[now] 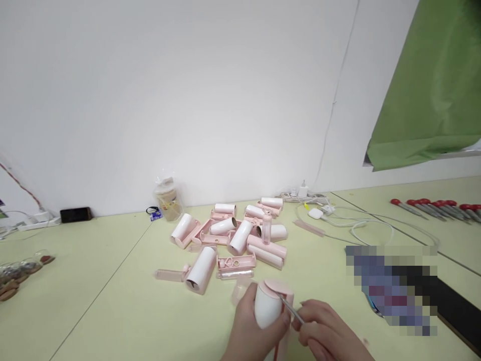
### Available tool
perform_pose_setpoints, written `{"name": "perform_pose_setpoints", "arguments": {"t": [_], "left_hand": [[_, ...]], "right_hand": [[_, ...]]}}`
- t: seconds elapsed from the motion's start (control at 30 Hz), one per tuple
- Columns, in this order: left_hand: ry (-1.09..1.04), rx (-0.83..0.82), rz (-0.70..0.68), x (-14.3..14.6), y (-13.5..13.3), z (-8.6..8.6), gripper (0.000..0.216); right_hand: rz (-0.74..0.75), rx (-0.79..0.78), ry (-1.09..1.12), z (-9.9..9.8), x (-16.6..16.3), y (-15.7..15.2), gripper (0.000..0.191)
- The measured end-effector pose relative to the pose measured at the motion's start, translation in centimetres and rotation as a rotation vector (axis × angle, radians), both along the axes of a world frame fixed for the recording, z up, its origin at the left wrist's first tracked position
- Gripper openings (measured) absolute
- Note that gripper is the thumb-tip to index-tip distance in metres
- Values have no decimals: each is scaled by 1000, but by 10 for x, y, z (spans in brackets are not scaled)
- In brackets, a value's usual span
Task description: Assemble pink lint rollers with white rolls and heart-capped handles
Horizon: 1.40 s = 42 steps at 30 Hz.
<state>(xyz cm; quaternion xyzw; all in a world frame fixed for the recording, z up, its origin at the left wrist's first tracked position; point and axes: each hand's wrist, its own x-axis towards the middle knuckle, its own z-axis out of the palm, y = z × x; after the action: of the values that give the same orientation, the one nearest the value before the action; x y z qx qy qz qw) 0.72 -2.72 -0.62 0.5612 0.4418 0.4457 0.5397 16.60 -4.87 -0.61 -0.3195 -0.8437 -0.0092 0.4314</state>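
Observation:
My left hand (251, 328) is wrapped round a white lint roller with a pink end cap (269, 300), held upright near the table's front edge. My right hand (327, 333) pinches a thin metal tool (291, 310) whose tip touches the roller's pink cap. Just beyond lies a heap of several white paper rolls and pink roller housings (233, 235) on the pale green table (112, 311).
A plastic cup in a bag (168, 200) stands by the wall. White chargers and cables (338, 220) lie at the right, with several red-handled screwdrivers (436, 208) beyond. A dark phone (75, 214) and small jars (22, 268) sit at the left. A green sheet (432, 90) hangs at upper right.

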Motion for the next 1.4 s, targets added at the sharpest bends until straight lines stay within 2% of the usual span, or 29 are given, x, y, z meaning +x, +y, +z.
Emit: {"name": "perform_pose_setpoints", "arguments": {"t": [0.13, 0.3, 0.43, 0.5, 0.6, 0.77, 0.93, 1.07, 1.27, 1.4], "left_hand": [[78, 33, 19, 12, 11, 12, 24], [-112, -33, 94, 32, 25, 22, 32], [-196, -32, 70, 42, 32, 20, 34], [-241, -98, 56, 46, 32, 16, 34], [-322, -255, 78, 50, 29, 10, 32], [-425, -421, 130, 53, 26, 7, 33], [-434, -541, 133, 51, 24, 11, 34], [-513, -556, 114, 51, 21, 15, 30], [-536, -546, 138, 58, 22, 18, 28], [-652, -623, 139, 48, 30, 22, 21]], "right_hand": [[-93, 130, 32, -2, 5, 10, 19], [-207, 228, -43, -6, 15, 20, 12], [-350, 271, -94, -11, 27, 25, 16], [-412, 338, -114, -12, 30, 27, 17], [-416, 443, -116, -11, 27, 31, 20], [-418, 425, -119, -7, 19, 37, 26], [-440, 377, -83, -5, 20, 37, 32], [-444, 339, -69, -1, 22, 38, 37], [-499, 369, -83, -4, 21, 44, 41], [-542, 347, -93, -3, 27, 42, 39]]}}
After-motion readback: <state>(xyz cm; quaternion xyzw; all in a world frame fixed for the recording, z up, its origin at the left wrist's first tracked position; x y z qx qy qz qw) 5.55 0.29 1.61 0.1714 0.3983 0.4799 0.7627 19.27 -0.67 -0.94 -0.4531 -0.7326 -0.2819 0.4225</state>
